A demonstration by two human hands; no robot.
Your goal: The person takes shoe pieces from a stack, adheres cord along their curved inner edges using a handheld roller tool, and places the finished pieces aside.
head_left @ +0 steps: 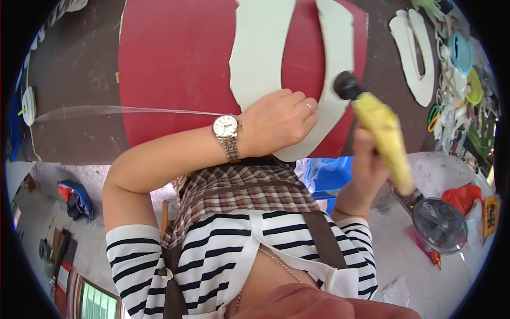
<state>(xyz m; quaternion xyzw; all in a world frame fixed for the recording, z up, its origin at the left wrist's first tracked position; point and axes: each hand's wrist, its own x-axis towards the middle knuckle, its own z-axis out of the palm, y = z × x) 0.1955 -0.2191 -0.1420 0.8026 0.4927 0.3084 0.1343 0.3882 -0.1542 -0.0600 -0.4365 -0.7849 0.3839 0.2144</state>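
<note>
My left hand (279,122), with a watch on its wrist, rests with curled fingers on a white U-shaped sheet (257,58). The fingertips are turned under, so whatever they hold is hidden. A thin clear strip (159,110) stretches from a white roll (28,106) at the far left to my left wrist, where its end goes out of sight. In my right hand (367,159) is a yellow tool with a black round head (382,133), blurred by motion. Its head is over the right arm of the white sheet; I cannot tell if they touch.
Beneath the white sheet lies a red board (175,64) on the brown table (79,69). To the right are another white U-shaped piece (422,87), scissors (434,118) and blue and yellow-green baskets. A blue stool (332,175) stands below the table edge, a fan (440,226) on the floor.
</note>
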